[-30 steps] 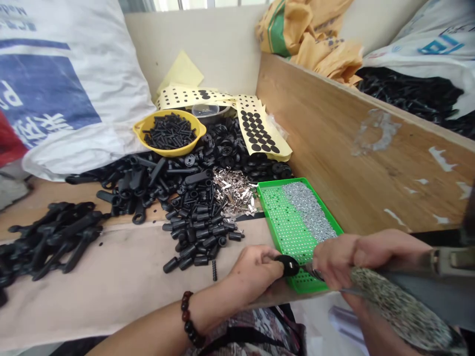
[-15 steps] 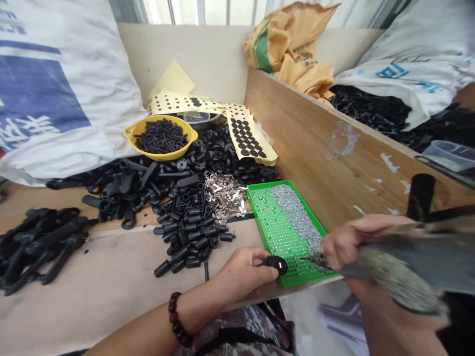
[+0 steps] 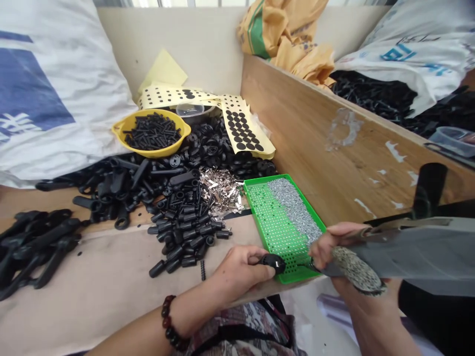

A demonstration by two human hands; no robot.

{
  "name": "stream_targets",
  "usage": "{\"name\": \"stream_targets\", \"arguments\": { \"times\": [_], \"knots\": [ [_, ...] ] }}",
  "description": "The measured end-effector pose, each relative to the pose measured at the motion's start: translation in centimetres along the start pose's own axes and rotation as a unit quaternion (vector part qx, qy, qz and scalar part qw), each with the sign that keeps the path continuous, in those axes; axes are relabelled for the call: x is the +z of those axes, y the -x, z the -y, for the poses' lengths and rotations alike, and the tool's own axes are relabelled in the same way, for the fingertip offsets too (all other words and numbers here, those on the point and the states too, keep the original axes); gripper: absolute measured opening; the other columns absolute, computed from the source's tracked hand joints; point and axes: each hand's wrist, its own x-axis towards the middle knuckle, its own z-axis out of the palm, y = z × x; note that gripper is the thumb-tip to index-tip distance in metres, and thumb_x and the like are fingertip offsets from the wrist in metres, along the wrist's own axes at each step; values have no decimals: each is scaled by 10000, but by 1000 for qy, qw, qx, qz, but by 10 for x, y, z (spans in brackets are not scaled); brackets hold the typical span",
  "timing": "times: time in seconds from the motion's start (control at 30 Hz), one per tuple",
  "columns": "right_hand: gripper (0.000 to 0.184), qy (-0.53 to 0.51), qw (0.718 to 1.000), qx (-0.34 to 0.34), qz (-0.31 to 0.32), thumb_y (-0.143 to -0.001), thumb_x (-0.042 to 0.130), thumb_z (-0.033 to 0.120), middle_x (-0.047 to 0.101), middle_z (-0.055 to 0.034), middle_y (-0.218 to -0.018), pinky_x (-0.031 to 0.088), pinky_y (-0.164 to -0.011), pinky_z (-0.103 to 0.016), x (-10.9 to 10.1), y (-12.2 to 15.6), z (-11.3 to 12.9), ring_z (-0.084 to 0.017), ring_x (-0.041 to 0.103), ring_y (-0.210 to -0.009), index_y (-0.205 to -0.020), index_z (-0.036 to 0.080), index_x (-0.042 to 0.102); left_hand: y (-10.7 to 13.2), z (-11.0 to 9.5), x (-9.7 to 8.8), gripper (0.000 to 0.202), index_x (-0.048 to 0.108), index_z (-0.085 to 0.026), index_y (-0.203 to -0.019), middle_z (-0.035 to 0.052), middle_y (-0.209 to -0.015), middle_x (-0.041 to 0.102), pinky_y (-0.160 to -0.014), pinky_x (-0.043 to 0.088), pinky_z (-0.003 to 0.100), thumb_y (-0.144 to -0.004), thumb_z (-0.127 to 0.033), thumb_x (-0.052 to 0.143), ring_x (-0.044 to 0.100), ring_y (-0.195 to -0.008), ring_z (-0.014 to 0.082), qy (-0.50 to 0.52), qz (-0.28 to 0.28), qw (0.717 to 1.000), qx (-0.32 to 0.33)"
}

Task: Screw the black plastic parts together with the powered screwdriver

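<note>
My left hand (image 3: pixel 239 269) is closed around a small round black plastic part (image 3: pixel 275 262) at the near corner of the green perforated tray (image 3: pixel 273 231). My right hand (image 3: pixel 334 244) grips a grey power screwdriver (image 3: pixel 408 252) with a speckled sleeve, its metal tip pointing left at the black part, a short gap away. A strip of tiny silver screws (image 3: pixel 295 207) lies along the tray's right side.
Black cylindrical parts (image 3: pixel 185 230), shiny metal clips (image 3: pixel 218 190) and black handles (image 3: pixel 37 242) lie heaped on the bench. A yellow bowl (image 3: pixel 151 132) of black pins and yellow sticker sheets (image 3: pixel 243 131) sit behind. A wooden board (image 3: pixel 334 143) walls the right side; big sacks stand around.
The view shifted slightly. My right hand with the screwdriver drew back from the black part and then came close to it again; the left hand kept its hold by the tray corner.
</note>
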Motion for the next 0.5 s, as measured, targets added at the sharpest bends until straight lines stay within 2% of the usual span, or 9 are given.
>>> {"name": "stream_targets", "arguments": {
  "times": [0.2, 0.37, 0.5],
  "knots": [
    [311, 5, 1000, -12, -8, -782, 636, 550, 590, 11, -503, 423, -441, -286, -1, 2, -1, -155, 521, -409, -810, 245, 689, -1, 0, 0, 243, 624, -118, -878, -54, -605, 565, -392, 260, 176, -645, -184, 601, 360, -418, 40, -2, -7, 1000, -2],
    [292, 18, 999, -14, 24, -795, 625, 522, 609, -9, -531, 435, -428, -326, -3, 1, -2, -188, 547, -417, -817, 241, 700, -2, 2, 0, 255, 646, -120, -875, -56, -618, 567, -395, 281, 173, -632, -195, 629, 380, -429, 42, -15, -7, 1000, -1],
    [299, 18, 999, -34, -2, -780, 636, 543, 590, 11, -509, 419, -418, -304, 2, -2, 7, -172, 520, -410, -870, 266, 704, -4, 6, -2, 217, 659, -121, -825, -54, -608, 565, -391, 282, 178, -626, -205, 640, 371, -429, 43, 10, 9, 1000, 7]
  ]
}}
